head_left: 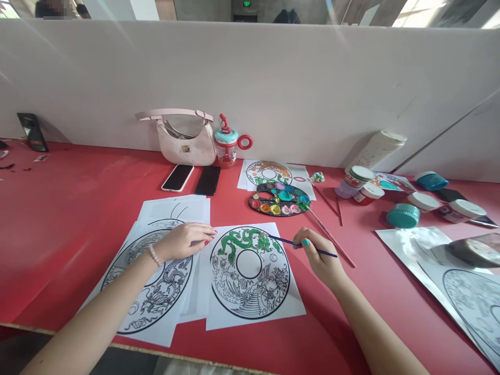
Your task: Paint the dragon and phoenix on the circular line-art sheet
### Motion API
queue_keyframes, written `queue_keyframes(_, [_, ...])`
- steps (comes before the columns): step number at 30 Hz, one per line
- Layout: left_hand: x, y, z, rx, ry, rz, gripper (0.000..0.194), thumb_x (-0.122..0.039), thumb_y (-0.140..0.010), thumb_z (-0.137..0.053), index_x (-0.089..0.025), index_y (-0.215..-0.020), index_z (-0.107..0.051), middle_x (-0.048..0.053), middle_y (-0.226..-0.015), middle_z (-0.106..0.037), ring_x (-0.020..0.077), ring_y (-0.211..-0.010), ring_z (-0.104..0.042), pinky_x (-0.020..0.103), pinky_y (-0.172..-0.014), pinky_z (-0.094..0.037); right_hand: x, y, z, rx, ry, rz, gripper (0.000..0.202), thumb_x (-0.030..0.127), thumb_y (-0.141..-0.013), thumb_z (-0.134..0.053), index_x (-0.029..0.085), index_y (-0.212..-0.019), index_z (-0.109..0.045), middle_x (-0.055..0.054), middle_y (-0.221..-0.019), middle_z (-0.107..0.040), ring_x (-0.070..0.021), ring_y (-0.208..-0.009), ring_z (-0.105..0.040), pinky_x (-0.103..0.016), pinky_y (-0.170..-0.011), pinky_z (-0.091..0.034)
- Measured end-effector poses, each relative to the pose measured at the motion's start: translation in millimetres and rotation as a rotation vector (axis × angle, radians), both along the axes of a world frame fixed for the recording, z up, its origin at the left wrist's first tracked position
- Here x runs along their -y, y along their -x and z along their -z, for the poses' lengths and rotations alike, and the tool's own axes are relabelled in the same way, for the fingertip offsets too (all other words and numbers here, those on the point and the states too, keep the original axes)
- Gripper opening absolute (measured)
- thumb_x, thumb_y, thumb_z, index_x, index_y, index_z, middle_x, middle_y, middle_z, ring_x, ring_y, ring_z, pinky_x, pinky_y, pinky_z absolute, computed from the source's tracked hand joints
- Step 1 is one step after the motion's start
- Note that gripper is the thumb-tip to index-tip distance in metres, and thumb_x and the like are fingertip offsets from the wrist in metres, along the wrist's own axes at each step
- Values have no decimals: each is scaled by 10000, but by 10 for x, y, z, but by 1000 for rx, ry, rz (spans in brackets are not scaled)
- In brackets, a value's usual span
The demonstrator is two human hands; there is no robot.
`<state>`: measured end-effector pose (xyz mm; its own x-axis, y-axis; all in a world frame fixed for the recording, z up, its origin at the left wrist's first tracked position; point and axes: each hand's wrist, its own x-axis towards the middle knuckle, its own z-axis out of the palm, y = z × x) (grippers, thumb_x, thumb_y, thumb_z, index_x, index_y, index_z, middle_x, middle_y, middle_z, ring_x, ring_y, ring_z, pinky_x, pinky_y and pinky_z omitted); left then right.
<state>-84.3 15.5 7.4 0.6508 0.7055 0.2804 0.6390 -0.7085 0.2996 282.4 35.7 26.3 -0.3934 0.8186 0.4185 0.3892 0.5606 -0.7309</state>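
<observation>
My right hand (318,255) is closed round a thin dark blue paintbrush (281,239), whose tip meets the green dragon at the top of a round line drawing (250,307). My left hand (185,242), with a beaded bracelet, lies flat with its fingers stretched out, fingertips at the drawing's upper left edge. Beneath that hand is a second sheet with a larger uncoloured round drawing (130,317). Behind the brush sits a black palette (279,200) with dabs of many colours, and a long red brush (332,237) leans on its right edge.
At the back of the red table (78,208) are a pink handbag (187,148), a lidded cup (226,148), two phones (208,180) and a partly coloured picture (302,174). Paint jars (403,215), a white bottle (377,151) and another drawing (429,271) are at the right.
</observation>
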Motion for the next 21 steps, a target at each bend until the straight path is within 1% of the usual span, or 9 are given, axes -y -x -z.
queue_keyframes(4, [-2, 4, 0, -17, 1, -3, 273, -190, -910, -435, -195, -992, -695, 24, -1087, -689, 174, -1062, -622, 355, -937, -515, 4, 1, 1, -15, 0, -16, 371, 441, -940, -337, 197, -727, -517, -36, -663, -544, -145, -589, -530, -279, -564, -441])
queue_keyframes(8, [-2, 8, 4, -18, 3, 1, 274, -182, -905, -437, -200, -990, -697, 22, -1089, -688, 171, -1067, -619, 351, -944, -512, 12, 15, 19, 13, 5, -43, 361, 446, -940, -335, 199, -752, -520, -37, -667, -544, -149, -594, -526, -282, -559, -436])
queue_keyframes(11, [-3, 10, 12, -3, 5, -1, 274, -170, -896, -444, -205, -994, -697, 20, -1086, -690, 170, -1063, -620, 353, -947, -511, 15, 14, 18, 20, 2, -26, 360, 434, -943, -333, 201, -737, -514, -33, -656, -539, -146, -589, -522, -279, -556, -430])
queue_keyframes(15, [-6, 18, 28, -4, 9, 2, 276, -159, -889, -447, -207, -999, -696, 19, -1098, -685, 173, -1075, -614, 360, -951, -507, 20, 4, -3, -24, 11, 4, 366, 430, -944, -332, 200, -722, -510, -37, -657, -545, -149, -588, -524, -287, -565, -435])
queue_keyframes(21, [-7, 22, 31, -21, 1, 8, 273, -164, -898, -439, -193, -984, -696, 27, -1101, -684, 180, -1073, -617, 360, -944, -509, 38, 29, 5, -35, 15, -62, 345, 419, -942, -350, 195, -753, -534, -34, -673, -552, -146, -600, -536, -281, -572, -441])
